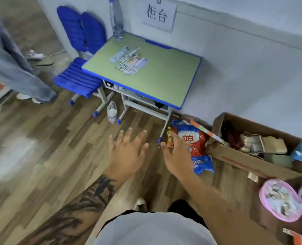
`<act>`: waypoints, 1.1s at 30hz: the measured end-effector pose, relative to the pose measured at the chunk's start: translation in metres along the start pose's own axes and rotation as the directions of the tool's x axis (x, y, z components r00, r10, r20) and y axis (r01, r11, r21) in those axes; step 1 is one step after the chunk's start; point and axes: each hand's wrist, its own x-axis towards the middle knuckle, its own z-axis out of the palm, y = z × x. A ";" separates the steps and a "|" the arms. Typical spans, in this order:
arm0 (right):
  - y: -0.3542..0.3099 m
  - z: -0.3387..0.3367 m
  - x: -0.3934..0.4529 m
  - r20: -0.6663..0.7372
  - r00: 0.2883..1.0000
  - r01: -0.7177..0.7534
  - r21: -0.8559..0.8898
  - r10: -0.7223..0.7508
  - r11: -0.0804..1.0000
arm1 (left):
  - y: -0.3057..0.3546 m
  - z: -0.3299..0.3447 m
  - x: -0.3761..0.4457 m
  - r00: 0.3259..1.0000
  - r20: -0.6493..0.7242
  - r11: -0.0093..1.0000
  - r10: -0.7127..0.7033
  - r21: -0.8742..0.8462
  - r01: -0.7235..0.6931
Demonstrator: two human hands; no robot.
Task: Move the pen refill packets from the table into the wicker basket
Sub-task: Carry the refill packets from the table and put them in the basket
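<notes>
A loose pile of several pen refill packets lies on the green, blue-edged table against the wall ahead. No wicker basket is in view. My left hand hovers over the wooden floor short of the table, empty, with its fingers spread. My right hand is beside it near the table's front right leg. A small orange object sits between its thumb and forefinger. Both hands are well short of the packets.
A blue chair stands left of the table and a water bottle on its far corner. A person's legs are at left. On the floor at right lie a detergent bag, an open cardboard box and pink round lids.
</notes>
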 end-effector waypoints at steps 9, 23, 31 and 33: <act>-0.069 0.052 0.123 0.137 0.989 0.066 -0.096 -0.052 0.993 | -0.076 -0.001 0.092 0.986 0.043 0.983 -0.161 -0.087 0.164; -0.155 0.096 0.412 0.152 0.971 -0.194 0.031 0.187 0.981 | -0.136 -0.078 0.375 0.988 0.007 0.986 -0.155 0.070 0.154; -0.186 0.110 0.482 0.140 0.968 -0.204 -0.053 0.209 0.978 | -0.144 -0.087 0.489 0.987 0.136 0.996 -0.089 0.043 0.084; -0.193 0.117 0.494 0.118 0.966 -0.223 -0.086 0.232 0.971 | -0.144 -0.089 0.514 0.987 0.142 0.997 -0.072 0.040 0.067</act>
